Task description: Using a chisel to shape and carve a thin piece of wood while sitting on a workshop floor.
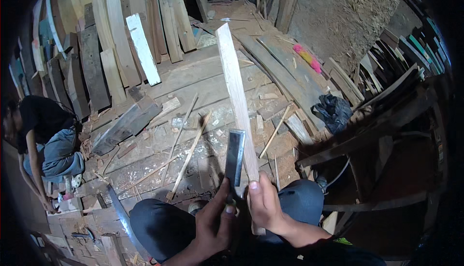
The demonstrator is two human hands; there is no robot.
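In front of my knees, my left hand [215, 225] is closed around the lower end of a chisel [235, 157]. Its broad, flat metal blade points up and away, while the fingers hide most of the handle. My right hand [267, 205] grips a long, pale wooden strip [235, 85] near its lower end, with the thumb on its face. The strip slants up and slightly left, and its far end is in the air over the planks. From this view the chisel blade overlaps the strip's left edge; whether they touch I cannot tell.
Boards [113, 34] lean along the back left. At the left a person [48, 140] crouches with hands low near wood pieces. Thin sticks [191, 155], a thick block [126, 128] and shavings litter the plank floor. A black plastic bag [333, 113] lies right, beside a wooden frame [386, 135].
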